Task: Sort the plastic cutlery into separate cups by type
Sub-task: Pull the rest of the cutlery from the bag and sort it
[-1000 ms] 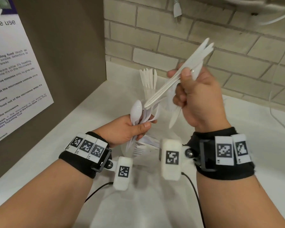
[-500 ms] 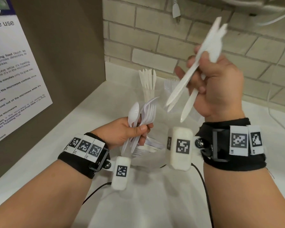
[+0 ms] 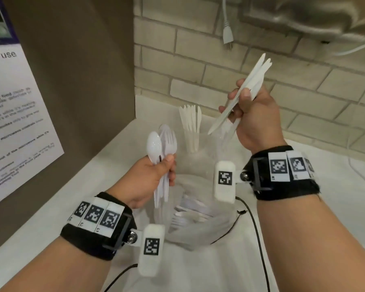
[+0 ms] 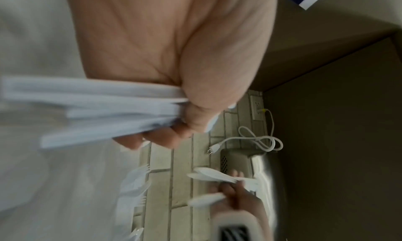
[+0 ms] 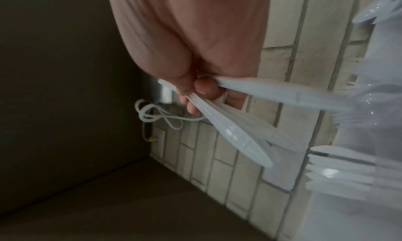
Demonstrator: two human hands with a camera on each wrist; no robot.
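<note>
Two handfuls are up at once. The right hand [image 3: 255,116] grips a bunch of knives [image 3: 240,95], blades slanting down toward 7 o'clock and handles up toward 1 o'clock. The left hand [image 3: 148,182] is closed around a mixed bunch of forks and a spoon [image 3: 162,144], heads up.

Step in hand, as I judge it: pulling knives out of the mixed lot and carrying them to their cup. A clear cup with knives [image 3: 191,127] stands upright on the white worktop [image 3: 51,228], at about 12 o'clock from the left hand and at 9 o'clock from the blade tips, near but apart.

Next move calls for tipping the right-hand bunch upright, bringing it above that cup's mouth and letting go once the ends are inside. The left-hand bunch is not yet sorted: spoon and forks need separate cups.

Around:
- A clear tub [image 3: 198,218] at 6 o'clock, between the wrists, with loose cutlery inside.
- Another clear cup seems to stand below the right hand; too faint to be sure.
- A plug on a white cable [image 3: 227,34] hangs against the brick wall at 12 o'clock.
- A poster [image 3: 13,123] on the brown panel at 9 o'clock.

In the way: the standing knives fan out and crowd the cup mouth, so new ones may snag. The cup looks light and could tip.
</note>
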